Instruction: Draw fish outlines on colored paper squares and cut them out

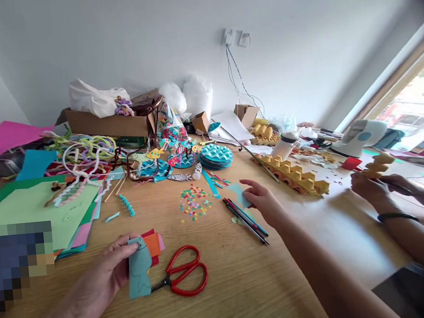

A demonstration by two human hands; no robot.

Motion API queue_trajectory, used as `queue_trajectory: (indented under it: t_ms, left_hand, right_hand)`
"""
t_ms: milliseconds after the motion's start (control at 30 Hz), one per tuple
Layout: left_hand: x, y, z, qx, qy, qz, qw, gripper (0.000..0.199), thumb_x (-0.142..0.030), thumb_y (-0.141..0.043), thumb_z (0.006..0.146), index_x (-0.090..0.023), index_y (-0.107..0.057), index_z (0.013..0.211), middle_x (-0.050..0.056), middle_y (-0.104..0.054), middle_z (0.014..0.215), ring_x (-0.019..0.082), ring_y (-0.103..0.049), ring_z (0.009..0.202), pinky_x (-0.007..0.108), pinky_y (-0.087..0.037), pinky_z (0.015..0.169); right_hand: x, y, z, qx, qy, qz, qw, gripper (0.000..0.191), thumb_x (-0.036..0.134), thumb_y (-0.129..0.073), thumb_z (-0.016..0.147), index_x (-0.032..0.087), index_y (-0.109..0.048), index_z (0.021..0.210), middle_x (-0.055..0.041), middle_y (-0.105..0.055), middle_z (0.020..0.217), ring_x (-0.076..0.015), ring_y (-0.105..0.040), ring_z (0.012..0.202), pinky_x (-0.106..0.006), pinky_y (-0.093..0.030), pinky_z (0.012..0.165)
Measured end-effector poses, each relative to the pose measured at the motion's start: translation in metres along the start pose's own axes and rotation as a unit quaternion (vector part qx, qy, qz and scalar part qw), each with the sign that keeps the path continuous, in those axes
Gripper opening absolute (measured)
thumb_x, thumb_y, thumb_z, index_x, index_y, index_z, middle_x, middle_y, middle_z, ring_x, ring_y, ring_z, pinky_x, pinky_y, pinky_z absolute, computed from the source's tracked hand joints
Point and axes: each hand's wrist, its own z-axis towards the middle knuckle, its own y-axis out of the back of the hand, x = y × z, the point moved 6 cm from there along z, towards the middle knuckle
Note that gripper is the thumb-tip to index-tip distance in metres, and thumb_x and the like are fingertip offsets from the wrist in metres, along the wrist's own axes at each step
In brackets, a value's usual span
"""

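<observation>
My left hand (pixel 113 261) pinches a blue paper piece (pixel 138 272) between thumb and fingers, with pencil-like lines and a small dark dot on it. Red and orange paper pieces (pixel 153 246) show just behind it. Red-handled scissors (pixel 187 272) lie beside the blue piece on the table, their blade tips hidden by it. My right hand (pixel 262 199) reaches out farther away, index finger extended and the other fingers curled at the edge of a light blue paper scrap (pixel 238 195). Several pens (pixel 247 220) lie just below that scrap.
Colored paper sheets (pixel 34 209) are stacked at left. Confetti dots (pixel 195 200) lie mid-table, before blue wavy-edged discs (pixel 215 156). A yellow egg carton (pixel 291 174) stands at right, near another person's hands (pixel 372 189). A cardboard box (pixel 105 124) sits by the wall.
</observation>
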Motion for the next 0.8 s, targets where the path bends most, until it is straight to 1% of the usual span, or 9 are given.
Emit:
queue_trajectory:
  t_ms: [67,167,267,367,467,600,700,800]
  left_hand:
    - [0.001,-0.002,0.001,0.02,0.005,0.0,1.0,0.051,-0.02,-0.088,0.037,-0.017,-0.065,0.083,-0.001,-0.074,0.071,0.02,-0.069,0.064,0.024,-0.056,0.055]
    - [0.002,-0.001,0.005,0.036,0.009,0.009,0.999,0.054,-0.026,-0.09,0.036,-0.017,-0.066,0.084,0.0,-0.075,0.073,0.02,-0.069,0.066,0.024,-0.056,0.056]
    - [0.001,0.002,0.006,0.027,0.004,0.005,1.0,0.053,-0.025,-0.091,0.035,-0.018,-0.068,0.082,-0.001,-0.074,0.073,0.017,-0.068,0.065,0.022,-0.056,0.056]
    - [0.0,0.001,0.004,0.017,0.005,-0.014,1.0,0.049,-0.022,-0.091,0.031,-0.02,-0.069,0.074,-0.004,-0.073,0.068,0.015,-0.067,0.059,0.02,-0.056,0.052]
    - [-0.001,-0.001,0.002,0.012,0.008,-0.021,1.0,0.046,-0.019,-0.091,0.029,-0.021,-0.069,0.069,-0.005,-0.072,0.065,0.013,-0.064,0.054,0.019,-0.054,0.048]
    - [-0.001,-0.001,0.002,0.005,0.009,-0.019,1.0,0.046,-0.017,-0.09,0.028,-0.022,-0.069,0.069,-0.005,-0.072,0.066,0.013,-0.064,0.054,0.018,-0.054,0.047]
    - [-0.002,-0.002,0.002,0.013,0.009,-0.021,1.0,0.045,-0.018,-0.09,0.028,-0.022,-0.069,0.068,-0.006,-0.071,0.064,0.013,-0.064,0.055,0.018,-0.054,0.047]
    - [-0.003,-0.005,-0.001,0.029,0.008,-0.018,0.999,0.044,-0.021,-0.091,0.032,-0.022,-0.068,0.07,-0.007,-0.071,0.067,0.013,-0.065,0.058,0.018,-0.054,0.05]
  right_hand:
    - [-0.018,0.02,-0.003,-0.028,-0.027,-0.008,0.999,0.043,0.033,-0.052,0.066,0.016,-0.05,0.106,0.0042,-0.052,0.062,-0.0115,-0.05,0.05,-0.023,-0.042,0.047]
    - [-0.041,0.038,-0.006,-0.046,-0.056,-0.04,0.997,0.025,0.03,-0.053,0.065,0.017,-0.054,0.086,0.0038,-0.054,0.057,-0.0113,-0.05,0.048,-0.022,-0.041,0.045]
    - [-0.058,0.044,-0.006,-0.044,-0.073,-0.088,0.992,0.012,0.023,-0.051,0.065,0.017,-0.057,0.074,0.0031,-0.054,0.055,-0.0111,-0.05,0.047,-0.022,-0.039,0.045]
    - [-0.068,0.041,-0.006,-0.032,-0.077,-0.146,0.986,0.01,0.018,-0.052,0.065,0.017,-0.06,0.071,0.0021,-0.058,0.056,-0.0115,-0.051,0.049,-0.022,-0.038,0.047]
    - [-0.069,0.036,-0.007,-0.022,-0.073,-0.207,0.975,0.014,0.016,-0.053,0.067,0.018,-0.064,0.075,0.0026,-0.059,0.057,-0.0118,-0.053,0.05,-0.021,-0.036,0.048]
    - [-0.06,0.031,-0.01,-0.015,-0.06,-0.284,0.957,0.017,0.014,-0.053,0.071,0.018,-0.068,0.078,0.0013,-0.063,0.062,-0.0127,-0.056,0.058,-0.021,-0.034,0.053]
    - [-0.054,0.029,-0.011,-0.01,-0.053,-0.331,0.942,0.018,0.013,-0.053,0.073,0.019,-0.069,0.08,-0.0003,-0.065,0.067,-0.0136,-0.057,0.063,-0.021,-0.034,0.055]
    - [-0.053,0.028,-0.012,-0.006,-0.054,-0.37,0.928,0.018,0.014,-0.053,0.073,0.019,-0.069,0.08,-0.002,-0.066,0.07,-0.0149,-0.057,0.064,-0.022,-0.033,0.055]
